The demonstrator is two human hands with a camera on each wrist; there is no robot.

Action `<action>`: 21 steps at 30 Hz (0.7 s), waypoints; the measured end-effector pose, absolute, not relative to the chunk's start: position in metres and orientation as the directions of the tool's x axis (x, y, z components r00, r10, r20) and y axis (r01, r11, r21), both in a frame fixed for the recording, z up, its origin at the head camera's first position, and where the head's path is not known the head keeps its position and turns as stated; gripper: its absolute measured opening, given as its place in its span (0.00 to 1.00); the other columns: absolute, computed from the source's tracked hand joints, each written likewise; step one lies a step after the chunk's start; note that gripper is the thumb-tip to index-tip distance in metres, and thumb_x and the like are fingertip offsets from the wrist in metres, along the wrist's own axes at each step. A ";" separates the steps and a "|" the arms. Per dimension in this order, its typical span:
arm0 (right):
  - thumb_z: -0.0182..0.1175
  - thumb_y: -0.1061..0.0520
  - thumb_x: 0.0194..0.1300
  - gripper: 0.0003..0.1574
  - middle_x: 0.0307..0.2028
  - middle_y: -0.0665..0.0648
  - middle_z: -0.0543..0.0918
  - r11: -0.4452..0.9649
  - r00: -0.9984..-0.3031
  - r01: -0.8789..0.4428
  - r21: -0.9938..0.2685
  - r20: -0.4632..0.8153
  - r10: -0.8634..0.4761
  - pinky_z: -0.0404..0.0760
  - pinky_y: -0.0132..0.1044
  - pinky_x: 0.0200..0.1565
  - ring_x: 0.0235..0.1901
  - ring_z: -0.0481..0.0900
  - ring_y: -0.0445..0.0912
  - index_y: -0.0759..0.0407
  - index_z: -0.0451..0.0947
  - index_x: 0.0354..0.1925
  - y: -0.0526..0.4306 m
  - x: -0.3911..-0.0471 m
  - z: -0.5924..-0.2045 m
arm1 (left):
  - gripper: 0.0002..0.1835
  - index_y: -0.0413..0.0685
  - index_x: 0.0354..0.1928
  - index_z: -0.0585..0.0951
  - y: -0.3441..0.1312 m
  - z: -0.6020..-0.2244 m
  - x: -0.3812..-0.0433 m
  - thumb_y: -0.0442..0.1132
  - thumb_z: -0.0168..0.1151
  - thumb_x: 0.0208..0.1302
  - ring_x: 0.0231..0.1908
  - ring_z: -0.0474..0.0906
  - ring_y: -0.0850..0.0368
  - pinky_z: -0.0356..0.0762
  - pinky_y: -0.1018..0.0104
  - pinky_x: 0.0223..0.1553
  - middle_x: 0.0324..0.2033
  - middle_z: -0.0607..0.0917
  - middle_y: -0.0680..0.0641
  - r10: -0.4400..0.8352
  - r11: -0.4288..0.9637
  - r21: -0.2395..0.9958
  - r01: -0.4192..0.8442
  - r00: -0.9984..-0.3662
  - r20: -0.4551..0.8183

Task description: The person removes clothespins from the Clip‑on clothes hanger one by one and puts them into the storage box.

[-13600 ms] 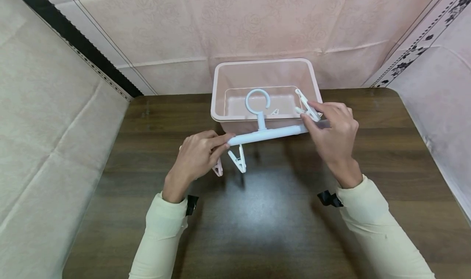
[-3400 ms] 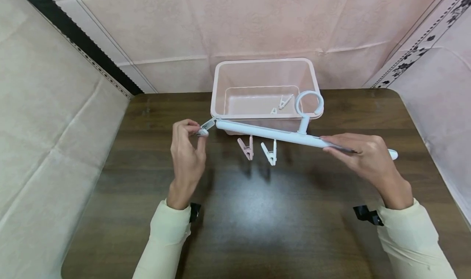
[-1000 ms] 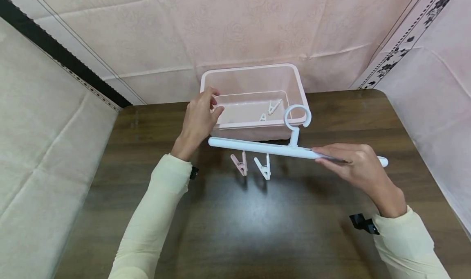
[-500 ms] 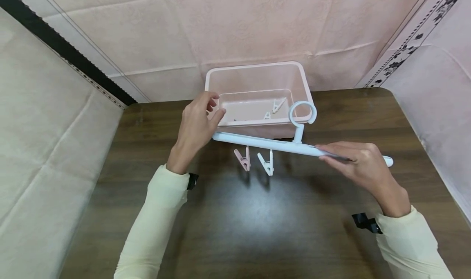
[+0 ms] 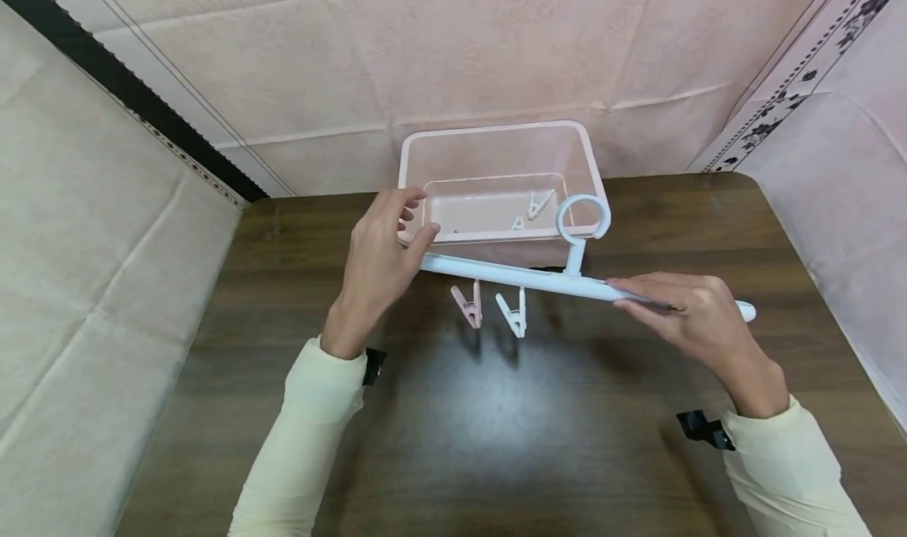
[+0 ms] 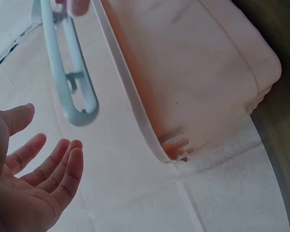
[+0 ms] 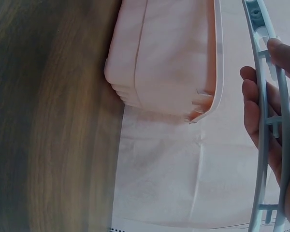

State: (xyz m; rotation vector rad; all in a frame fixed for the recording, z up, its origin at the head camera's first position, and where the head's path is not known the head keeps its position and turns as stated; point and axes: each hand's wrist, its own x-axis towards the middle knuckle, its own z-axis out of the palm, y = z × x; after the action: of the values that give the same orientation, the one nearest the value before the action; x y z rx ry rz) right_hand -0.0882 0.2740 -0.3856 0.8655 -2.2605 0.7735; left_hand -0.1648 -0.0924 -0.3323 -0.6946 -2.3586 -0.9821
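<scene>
My right hand (image 5: 687,320) grips a pale blue clothes hanger (image 5: 510,275) near its right end, its hook standing up over the tub's front rim. In the right wrist view, fingers and thumb (image 7: 285,58) close round the hanger's rails. From the hanger's lower side hang a pink clothespin (image 5: 468,306) and a white clothespin (image 5: 513,314), side by side. By the hanger's left end and the tub's left edge is my left hand (image 5: 379,257). The left wrist view shows its fingers (image 6: 63,179) spread and loosely bent, holding nothing, apart from the hanger's rounded end (image 6: 79,116).
A pale pink plastic tub (image 5: 496,129) stands at the back of the dark wooden table (image 5: 496,442). Inside lie a white clothespin (image 5: 540,205) and a smaller-looking piece of another (image 5: 518,223). Light patterned cloth (image 5: 496,49) hangs behind and at both sides.
Earlier the left hand pinched a pale clothespin at the hanger's left end; now that hand is bare. It has lowered slightly since half a second ago. The right hand keeps its grip.
</scene>
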 end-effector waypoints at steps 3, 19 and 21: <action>0.59 0.37 0.71 0.27 0.34 0.52 0.89 0.619 -0.607 -0.728 -0.295 0.697 -0.382 0.75 0.20 0.40 0.31 0.87 0.44 0.57 0.91 0.39 0.273 -0.090 -0.386 | 0.22 0.34 0.56 0.78 -0.093 -0.337 -0.158 0.30 0.71 0.60 0.41 0.78 0.46 0.77 0.55 0.41 0.45 0.81 0.39 0.260 0.598 0.483 0.640 -0.724 0.638; 0.58 0.37 0.71 0.28 0.35 0.53 0.89 0.623 -0.606 -0.725 -0.294 0.702 -0.374 0.74 0.18 0.40 0.32 0.87 0.43 0.59 0.91 0.39 0.269 -0.092 -0.385 | 0.29 0.36 0.60 0.75 -0.098 -0.358 -0.121 0.35 0.75 0.59 0.55 0.74 0.43 0.73 0.51 0.56 0.55 0.75 0.35 0.233 0.655 0.441 0.614 -0.718 0.655; 0.58 0.38 0.71 0.28 0.35 0.53 0.89 0.623 -0.604 -0.727 -0.290 0.702 -0.377 0.74 0.19 0.38 0.31 0.87 0.43 0.59 0.91 0.39 0.269 -0.092 -0.385 | 0.29 0.36 0.60 0.75 -0.099 -0.360 -0.117 0.35 0.75 0.58 0.55 0.73 0.42 0.73 0.50 0.55 0.56 0.73 0.34 0.220 0.662 0.442 0.606 -0.720 0.658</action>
State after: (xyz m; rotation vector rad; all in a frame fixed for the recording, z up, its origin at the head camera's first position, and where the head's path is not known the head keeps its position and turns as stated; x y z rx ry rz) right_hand -0.0924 0.2689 -0.3848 0.8623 -2.2470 0.7622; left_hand -0.1172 -0.0987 -0.3604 -0.6376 -2.3102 -0.8937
